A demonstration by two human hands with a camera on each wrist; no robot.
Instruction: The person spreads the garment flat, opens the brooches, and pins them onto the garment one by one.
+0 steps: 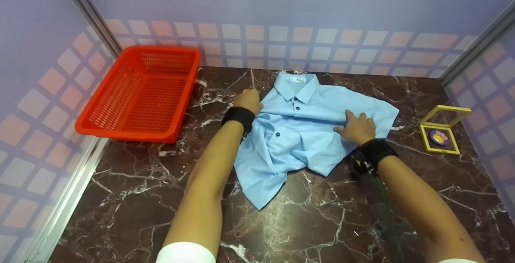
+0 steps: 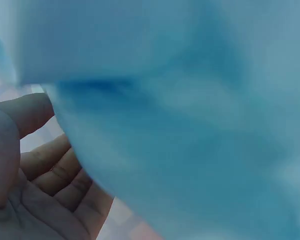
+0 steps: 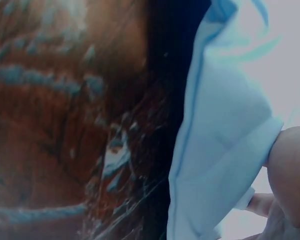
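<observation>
Both my hands on a light blue short-sleeved shirt (image 1: 297, 134), spread front-up on the marble table (image 1: 141, 198).

My left hand (image 1: 248, 100) is at the shirt's left shoulder edge, fingers loosely bent under the cloth; I cannot tell whether they pinch it. My right hand (image 1: 356, 128) lies flat, fingers spread, pressing the right side near the sleeve. The fabric looks thin, soft and limp, so I'd take it by seams or hem. A red basket (image 1: 141, 94) sits well left.
</observation>
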